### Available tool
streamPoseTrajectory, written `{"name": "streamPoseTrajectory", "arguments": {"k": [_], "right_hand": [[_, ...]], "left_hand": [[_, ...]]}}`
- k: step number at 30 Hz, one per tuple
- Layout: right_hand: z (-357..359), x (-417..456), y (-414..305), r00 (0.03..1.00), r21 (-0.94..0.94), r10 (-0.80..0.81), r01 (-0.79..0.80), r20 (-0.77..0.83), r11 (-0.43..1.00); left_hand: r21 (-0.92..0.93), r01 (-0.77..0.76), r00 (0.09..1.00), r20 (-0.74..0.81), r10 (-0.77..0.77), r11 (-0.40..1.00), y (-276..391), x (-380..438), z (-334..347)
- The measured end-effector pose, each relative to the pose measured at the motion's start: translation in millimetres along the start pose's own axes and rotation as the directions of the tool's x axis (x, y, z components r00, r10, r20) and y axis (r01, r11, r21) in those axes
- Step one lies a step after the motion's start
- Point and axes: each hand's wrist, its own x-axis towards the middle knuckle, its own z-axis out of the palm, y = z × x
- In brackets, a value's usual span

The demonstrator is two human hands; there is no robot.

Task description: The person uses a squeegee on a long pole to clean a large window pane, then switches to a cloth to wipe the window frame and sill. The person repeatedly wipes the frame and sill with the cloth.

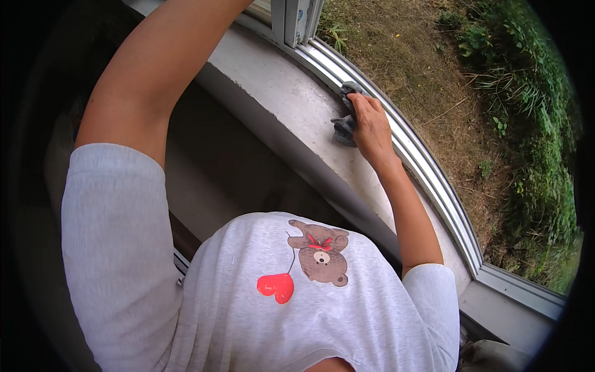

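My right hand (372,125) is closed around a crumpled grey cloth (344,130), whose folds stick out on the left side of my fingers. It rests where the whitish window sill (297,102) meets the metal sliding-window track (418,162). The upper end of the cloth lies against the inner edge of the track. My left arm reaches up past the top edge of the picture, so the left hand is out of view.
An upright window frame (290,23) stands at the top of the track. Outside lie dry ground (418,79) and green plants (534,93). Below the sill's inner edge it is dark. A pale wall ledge (502,307) adjoins the track's lower right end.
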Motion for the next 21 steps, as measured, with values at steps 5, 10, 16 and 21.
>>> {"name": "streamPoseTrajectory", "arguments": {"k": [5,10,16,21], "right_hand": [[-71.4,-96.7,23.8,0.961,-0.016,0.271,-0.271,0.058,0.963],[-114.1,-164.8,35.4,0.886,-0.054,0.465,-0.464,0.0,0.884],[-129.1,-189.1,45.2,0.909,-0.121,0.417,-0.416,-0.016,0.901],[-98.4,-130.6,30.0,0.959,-0.052,0.276,-0.273,0.063,0.961]], "left_hand": [[-0.013,0.002,0.998,0.066,-0.001,1.0,12.4,15.2,-3.9],[0.022,-0.007,0.995,0.101,0.005,1.0,13.6,16.2,-6.6],[-0.029,-0.015,0.997,0.07,0.017,0.999,15.6,22.2,-7.4],[0.051,-0.025,0.998,0.054,0.022,0.998,14.8,18.6,-8.5]]}}
